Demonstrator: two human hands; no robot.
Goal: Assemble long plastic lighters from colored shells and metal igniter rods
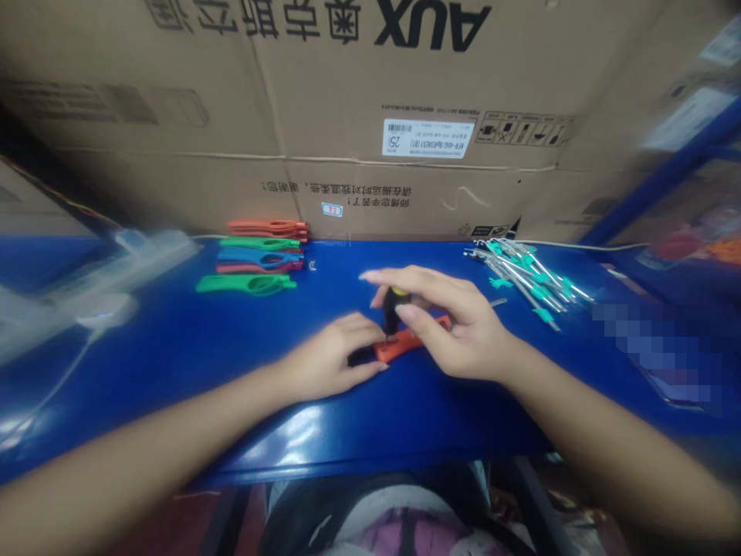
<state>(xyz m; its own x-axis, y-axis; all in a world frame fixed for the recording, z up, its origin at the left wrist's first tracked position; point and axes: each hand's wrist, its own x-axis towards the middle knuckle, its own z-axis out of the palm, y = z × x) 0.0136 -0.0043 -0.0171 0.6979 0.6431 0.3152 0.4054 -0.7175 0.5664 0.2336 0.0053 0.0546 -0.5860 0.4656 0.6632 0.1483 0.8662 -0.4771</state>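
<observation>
"Orange handle (404, 344) on my screen: where does it lie?"

"On the blue table (440, 421), in front of the person whose head camera I watch through. I see it slanting, its right end higher in my view and partly behind the right hand (466, 324)."

"What does that hand hold?"

"A black screwdriver (390, 312) with some yellow at the top. I see thumb and fingers closed round it, one finger reaching out past it. It stands nearly upright, its shaft meeting the handle near the left end."

"And the left hand (331, 357)?"

"Gripping the handle's left end, thumb on the near side, a finger on the far side. I cannot tell what its other fingers touch."

"What else do I get around them?"

"To the left, a pile of handles (248, 257) in orange, green and blue. To the right, a loose bunch of metal rods (515, 270) with teal pieces on them. Behind, a big cardboard box (260, 100), its print upside down, with a white label (428, 139)."
</observation>
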